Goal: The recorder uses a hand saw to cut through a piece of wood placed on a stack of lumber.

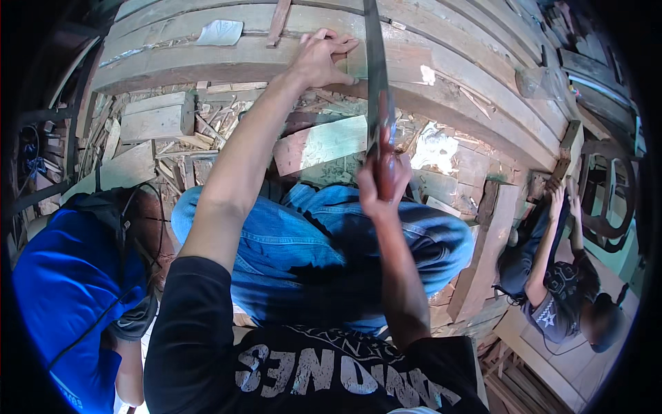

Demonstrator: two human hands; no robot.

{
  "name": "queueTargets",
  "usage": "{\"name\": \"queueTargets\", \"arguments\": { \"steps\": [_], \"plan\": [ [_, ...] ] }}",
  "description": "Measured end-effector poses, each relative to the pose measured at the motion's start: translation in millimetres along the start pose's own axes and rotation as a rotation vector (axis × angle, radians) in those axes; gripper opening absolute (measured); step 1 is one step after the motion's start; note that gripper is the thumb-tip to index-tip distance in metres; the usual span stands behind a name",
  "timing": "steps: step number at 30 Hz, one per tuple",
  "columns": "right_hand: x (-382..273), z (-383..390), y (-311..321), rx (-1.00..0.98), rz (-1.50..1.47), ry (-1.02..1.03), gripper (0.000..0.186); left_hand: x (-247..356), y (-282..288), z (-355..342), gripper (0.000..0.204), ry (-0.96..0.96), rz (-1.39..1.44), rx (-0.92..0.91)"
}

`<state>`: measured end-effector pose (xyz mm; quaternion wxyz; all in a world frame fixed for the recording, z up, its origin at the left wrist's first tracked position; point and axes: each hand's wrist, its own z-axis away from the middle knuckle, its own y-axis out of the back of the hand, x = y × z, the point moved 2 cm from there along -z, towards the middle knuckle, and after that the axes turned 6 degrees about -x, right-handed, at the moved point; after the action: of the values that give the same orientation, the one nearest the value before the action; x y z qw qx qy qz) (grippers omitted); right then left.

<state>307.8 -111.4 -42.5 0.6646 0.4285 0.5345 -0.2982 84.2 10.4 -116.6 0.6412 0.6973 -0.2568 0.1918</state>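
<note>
- Two bare hands at work over a long wooden plank [207, 65] that runs across the top of the head view, bent by the lens.
- Left hand [321, 58]: arm stretched forward, palm down, fingers spread and pressed flat on the plank's upper face. It grips nothing, only bears on the wood.
- Right hand [383, 183]: closed tight round the reddish-brown handle of a handsaw [377, 76], thumb side up.
- Saw blade: narrow, dark, running straight away from the right hand and crossing the plank just to the right of the left hand's fingertips. Whether the teeth sit in a cut cannot be told.
- Person's knees in blue jeans [303, 241] fill the middle, below the plank.
- Ground between knees and plank: wood offcuts [158, 117], chips and splinters; one pale greenish block [321, 145] lies just left of the saw hand.
- White scrap [219, 32] rests on the timbers beyond the plank, upper left.
- Second person in a blue shirt [62, 290] close at the lower left.
- Third person [558, 290] at the right edge, both hands raised to an upright timber.
</note>
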Motion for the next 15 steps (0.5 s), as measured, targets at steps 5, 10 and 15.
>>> {"name": "queueTargets", "arguments": {
  "steps": [5,10,15],
  "plan": [
    [3,13,-8,0.085,0.033,0.164,0.012,-2,0,3,0.084,0.017,-0.002,-0.034],
    [8,-15,1,0.013,0.081,0.113,0.011,-2,2,-1,0.086,-0.003,-0.037,-0.012],
    [-1,-7,-10,0.072,0.044,0.222,0.016,-8,0,2,0.085,0.011,-0.02,-0.02]
  ]
}}
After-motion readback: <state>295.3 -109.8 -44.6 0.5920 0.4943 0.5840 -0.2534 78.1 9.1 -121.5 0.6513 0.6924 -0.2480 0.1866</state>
